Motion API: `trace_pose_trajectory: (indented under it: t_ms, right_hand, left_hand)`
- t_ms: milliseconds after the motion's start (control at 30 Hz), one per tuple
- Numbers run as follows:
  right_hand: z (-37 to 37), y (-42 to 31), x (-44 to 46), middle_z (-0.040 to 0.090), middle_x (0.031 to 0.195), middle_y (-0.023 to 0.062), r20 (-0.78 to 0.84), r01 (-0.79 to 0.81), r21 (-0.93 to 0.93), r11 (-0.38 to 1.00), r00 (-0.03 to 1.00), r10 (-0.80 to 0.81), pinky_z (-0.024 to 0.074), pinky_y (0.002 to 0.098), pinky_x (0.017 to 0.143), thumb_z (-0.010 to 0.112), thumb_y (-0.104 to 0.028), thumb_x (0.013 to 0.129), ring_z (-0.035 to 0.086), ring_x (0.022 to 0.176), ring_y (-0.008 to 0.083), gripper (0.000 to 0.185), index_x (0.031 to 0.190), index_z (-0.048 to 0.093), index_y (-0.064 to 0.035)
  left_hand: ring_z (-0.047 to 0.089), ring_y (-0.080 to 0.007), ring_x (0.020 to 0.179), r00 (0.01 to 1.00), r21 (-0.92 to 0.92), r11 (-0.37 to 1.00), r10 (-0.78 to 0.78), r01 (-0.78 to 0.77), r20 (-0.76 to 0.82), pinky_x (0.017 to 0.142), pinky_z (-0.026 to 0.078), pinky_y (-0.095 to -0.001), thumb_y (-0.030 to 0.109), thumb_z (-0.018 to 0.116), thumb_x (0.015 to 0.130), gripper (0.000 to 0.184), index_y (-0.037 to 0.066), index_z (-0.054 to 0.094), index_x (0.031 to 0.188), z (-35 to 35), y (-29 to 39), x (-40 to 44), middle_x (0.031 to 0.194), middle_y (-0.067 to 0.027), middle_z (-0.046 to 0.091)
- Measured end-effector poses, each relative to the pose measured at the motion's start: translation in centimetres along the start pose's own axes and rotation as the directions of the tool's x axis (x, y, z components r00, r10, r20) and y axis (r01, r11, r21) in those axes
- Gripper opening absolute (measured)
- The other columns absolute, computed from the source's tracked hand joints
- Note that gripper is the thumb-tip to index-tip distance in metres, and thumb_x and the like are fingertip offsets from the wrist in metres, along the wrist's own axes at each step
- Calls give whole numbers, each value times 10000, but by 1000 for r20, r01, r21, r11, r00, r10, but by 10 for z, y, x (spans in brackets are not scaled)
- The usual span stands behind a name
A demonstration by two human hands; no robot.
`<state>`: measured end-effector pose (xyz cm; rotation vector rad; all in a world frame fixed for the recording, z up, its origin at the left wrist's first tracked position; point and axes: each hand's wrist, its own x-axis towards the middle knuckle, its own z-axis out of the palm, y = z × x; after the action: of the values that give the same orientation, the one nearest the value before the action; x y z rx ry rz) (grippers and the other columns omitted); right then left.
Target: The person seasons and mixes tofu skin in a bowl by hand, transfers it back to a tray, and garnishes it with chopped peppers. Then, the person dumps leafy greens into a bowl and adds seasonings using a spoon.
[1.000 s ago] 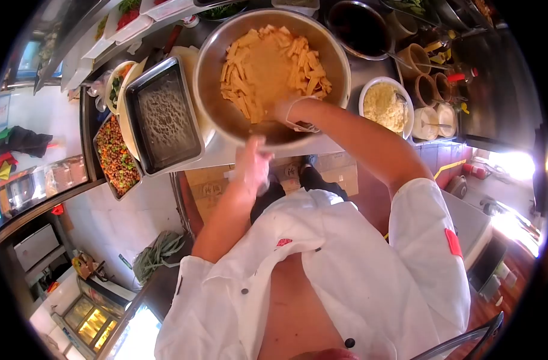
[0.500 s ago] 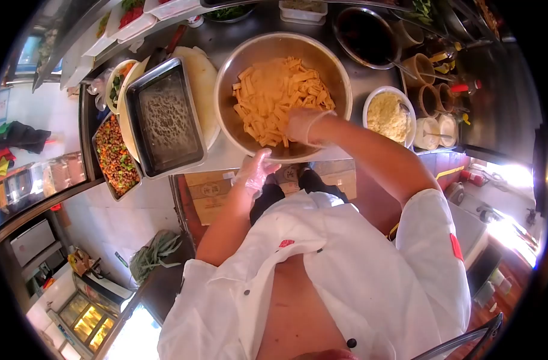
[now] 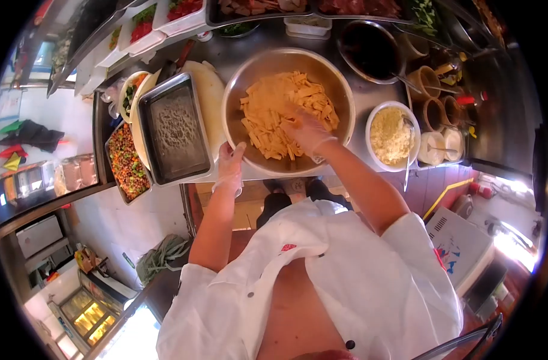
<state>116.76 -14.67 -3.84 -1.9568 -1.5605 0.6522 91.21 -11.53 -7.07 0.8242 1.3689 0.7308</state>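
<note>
Steel bowl (image 3: 250, 71): my left hand (image 3: 229, 167) grips its rim; slackness risks skidding.
Tan strips (image 3: 263, 133): under my right hand (image 3: 310, 135), closure unclear; hard pushing could spill them.

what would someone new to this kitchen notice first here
Probably the big steel bowl at the middle of the counter, heaped with tan strips, the right hand in a clear glove among them and the left hand at the rim. Next, the white bowl of pale yellow crumbly food to its right, and the colorful diced mix at the counter's left end.
</note>
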Motion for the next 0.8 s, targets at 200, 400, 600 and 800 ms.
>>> trace_pose_trajectory:
  t_ms: [200,400,600,800]
  right_hand:
    - [-40,64,15,600,1331,163,-14,-300,454,839,939,344,478,375,997,618,-311,951,586,1208,304,472,1356,563,-75]
    - [-76,94,36,592,1305,220,-435,-387,255,886,772,463,476,429,985,632,-370,925,583,1199,345,504,1308,597,-44]
    - [-93,127,64,590,1326,265,141,-376,-233,897,899,414,437,443,1035,443,-644,926,577,1231,373,763,1329,586,-12]
    - [-123,44,73,568,1359,280,204,-521,58,852,841,501,407,431,1051,395,-700,942,548,1279,368,829,1347,577,1]
  left_hand:
    - [635,-202,934,983,122,992,45,-23,-180,845,505,-331,158,701,902,392,-17,571,1228,20,7,15,1105,-121,675]
    - [652,-205,805,977,-206,979,-48,4,-208,729,525,-342,55,677,844,235,-10,662,1070,23,5,30,953,-104,699]
    - [628,-213,821,963,-192,981,-63,11,-263,773,509,-345,42,698,810,234,12,646,1036,29,2,10,940,-86,669]
    - [639,-225,874,928,-205,979,-60,-19,-369,814,524,-366,32,664,817,193,10,644,1008,-14,49,-33,939,-89,663]
